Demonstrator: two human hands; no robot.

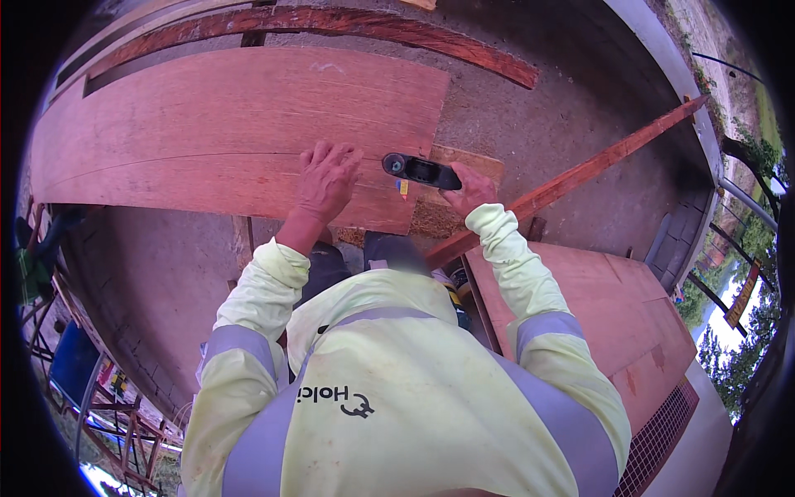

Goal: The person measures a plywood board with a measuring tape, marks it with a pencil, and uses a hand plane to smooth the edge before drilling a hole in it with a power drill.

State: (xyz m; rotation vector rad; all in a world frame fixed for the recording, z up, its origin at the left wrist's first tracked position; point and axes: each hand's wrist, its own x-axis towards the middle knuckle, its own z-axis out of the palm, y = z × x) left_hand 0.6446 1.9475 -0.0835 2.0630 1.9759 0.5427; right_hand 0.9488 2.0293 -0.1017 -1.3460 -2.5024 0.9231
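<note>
"Yellow shirt (389, 431) closest. Hands?"
"Apart: right hand (472, 189) clamped on one end of black tool (424, 171), left hand (330, 180) resting on reddish board (224, 116)."
"Tool where?"
"Board's right edge, just right of left hand."

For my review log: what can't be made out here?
Head view:
- Tool: underside, hidden by its own body.
- Line: a stretch, covered by the left hand.
- Legs: mostly hidden by the jacket.
- Green shape, left: cut by the dark rim; unidentifiable.
</note>
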